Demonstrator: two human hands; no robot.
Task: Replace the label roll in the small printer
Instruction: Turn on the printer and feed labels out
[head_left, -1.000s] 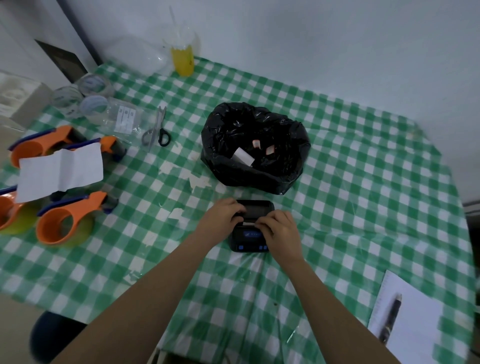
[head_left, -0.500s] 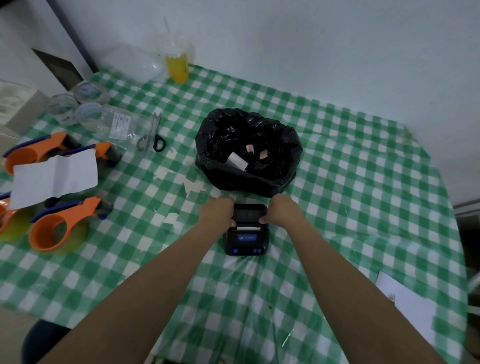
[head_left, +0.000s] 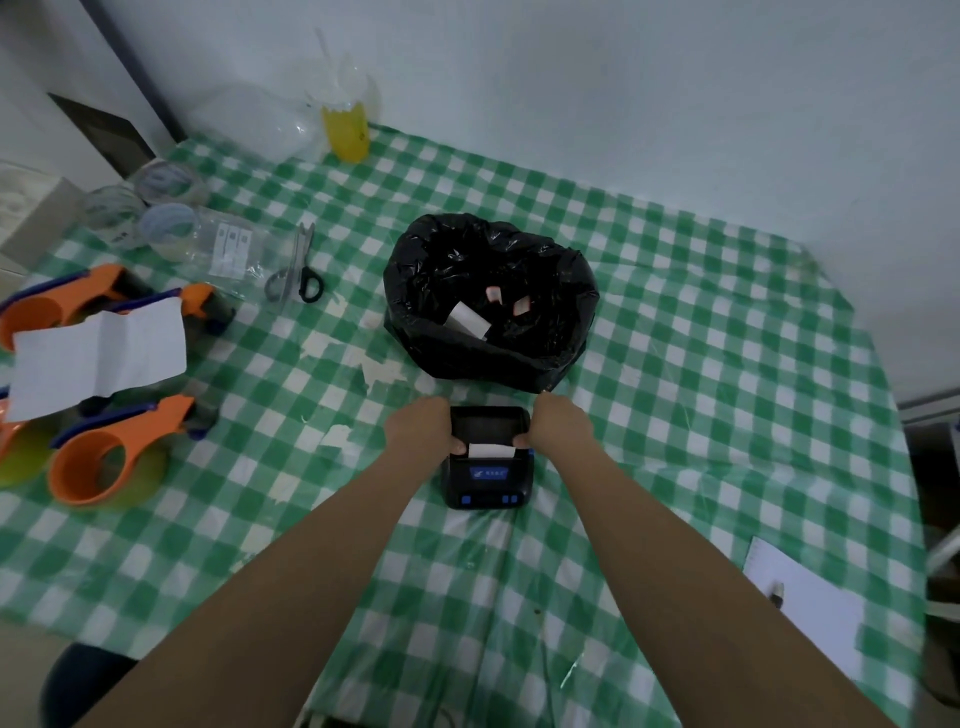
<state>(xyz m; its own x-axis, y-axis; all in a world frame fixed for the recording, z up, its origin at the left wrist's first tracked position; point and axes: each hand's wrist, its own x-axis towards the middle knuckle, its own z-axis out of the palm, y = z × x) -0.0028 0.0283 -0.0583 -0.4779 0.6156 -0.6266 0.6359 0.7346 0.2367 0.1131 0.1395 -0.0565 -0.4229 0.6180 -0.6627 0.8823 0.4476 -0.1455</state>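
Observation:
The small black printer (head_left: 487, 480) with blue buttons sits on the green checked tablecloth, just in front of the black bin bag. A white strip of label paper (head_left: 490, 450) pokes out of its slot below the lid. My left hand (head_left: 422, 425) grips the printer's left side and my right hand (head_left: 560, 422) grips its right side, thumbs resting by the slot. A white used roll (head_left: 468, 318) lies inside the bag.
The black bin bag (head_left: 571, 291) stands right behind the printer. Scissors (head_left: 295, 273), clear tape rolls (head_left: 167, 224), orange tape dispensers (head_left: 104, 452) and a white sheet (head_left: 98, 358) lie left. A notepad with a pen (head_left: 800, 605) sits front right. A yellow drink cup (head_left: 345, 127) is far back.
My hands slid from on top of the printer to its two sides, uncovering the lid and the white label strip. The view also shifted slightly.

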